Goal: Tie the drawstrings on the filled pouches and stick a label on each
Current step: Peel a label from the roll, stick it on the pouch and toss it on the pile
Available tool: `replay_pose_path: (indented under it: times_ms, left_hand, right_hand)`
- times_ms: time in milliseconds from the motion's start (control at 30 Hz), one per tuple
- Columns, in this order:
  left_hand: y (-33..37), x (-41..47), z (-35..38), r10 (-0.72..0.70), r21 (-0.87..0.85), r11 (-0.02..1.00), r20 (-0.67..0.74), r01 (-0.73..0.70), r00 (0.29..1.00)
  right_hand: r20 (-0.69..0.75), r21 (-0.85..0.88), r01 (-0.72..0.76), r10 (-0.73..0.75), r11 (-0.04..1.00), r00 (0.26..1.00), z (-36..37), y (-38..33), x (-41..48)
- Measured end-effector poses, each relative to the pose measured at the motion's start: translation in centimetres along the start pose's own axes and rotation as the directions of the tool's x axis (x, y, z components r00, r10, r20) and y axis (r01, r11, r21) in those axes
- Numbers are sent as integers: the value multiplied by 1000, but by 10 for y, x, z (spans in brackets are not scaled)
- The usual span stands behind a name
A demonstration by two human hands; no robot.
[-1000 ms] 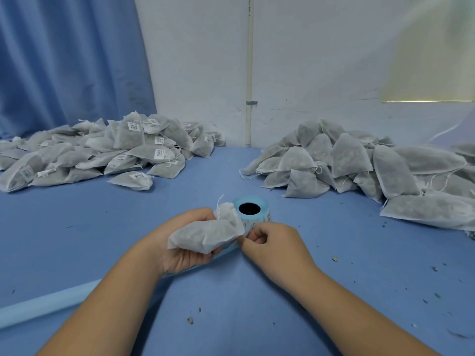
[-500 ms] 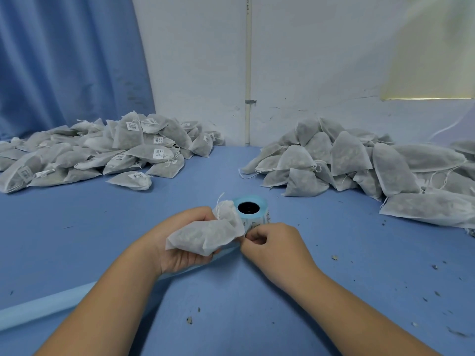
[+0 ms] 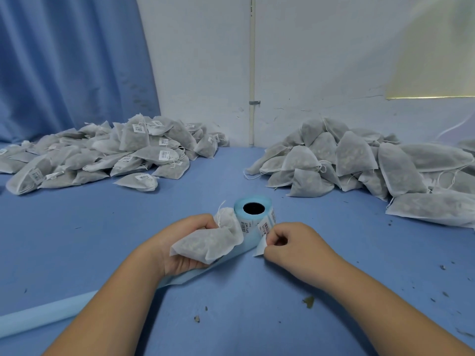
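Soft, light pouch (image 3: 208, 246) gripped mid-body by left hand (image 3: 191, 223), frame centre; right hand (image 3: 295, 245) seemingly pinches the flimsy label (image 3: 260, 249) by a corner.

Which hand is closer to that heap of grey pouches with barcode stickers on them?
Left. The left hand is below-right of the labelled grey pouch heap; the right hand lies even farther right.

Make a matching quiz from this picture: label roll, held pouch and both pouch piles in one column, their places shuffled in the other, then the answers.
1. label roll
2. held pouch
3. labelled pile
4. unlabelled pile

A. right side of the table
B. left side, by the curtain
C. gripped in the left hand
D. standing on end, a label pinched by the right hand

Pairs: 1-D, 2-C, 3-B, 4-A.
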State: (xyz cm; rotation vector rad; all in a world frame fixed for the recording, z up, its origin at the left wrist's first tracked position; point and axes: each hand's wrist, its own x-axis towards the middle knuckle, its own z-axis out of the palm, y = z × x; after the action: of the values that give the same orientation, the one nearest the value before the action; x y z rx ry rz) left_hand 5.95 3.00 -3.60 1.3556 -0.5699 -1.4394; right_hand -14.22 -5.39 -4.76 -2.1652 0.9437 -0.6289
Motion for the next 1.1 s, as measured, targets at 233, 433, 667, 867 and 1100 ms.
replay_pose_path:
  times_ms: [233,433,667,867,1100]
  left_hand:
    - [0,5,-3,38,-55,998,0,-38,999]
    - [3,-10,15,346,47,937,-4,-345,938]
    - [-14,-31,61,517,461,789,-141,-406,844]
    - [-26,-31,77,669,610,645,-159,-461,726]
    - [-29,-37,87,679,587,645,-145,-490,720]
  right_hand:
    - [72,-47,9,-6,999,997,-15,2,0]
    - [-130,192,-15,41,981,991,-51,-12,-12]
    - [-349,340,155,-29,928,937,-51,-32,-50]
    - [-453,-71,148,-164,986,876,-30,-31,-57]
    - [-425,-188,181,-246,965,871,-14,-32,-58]
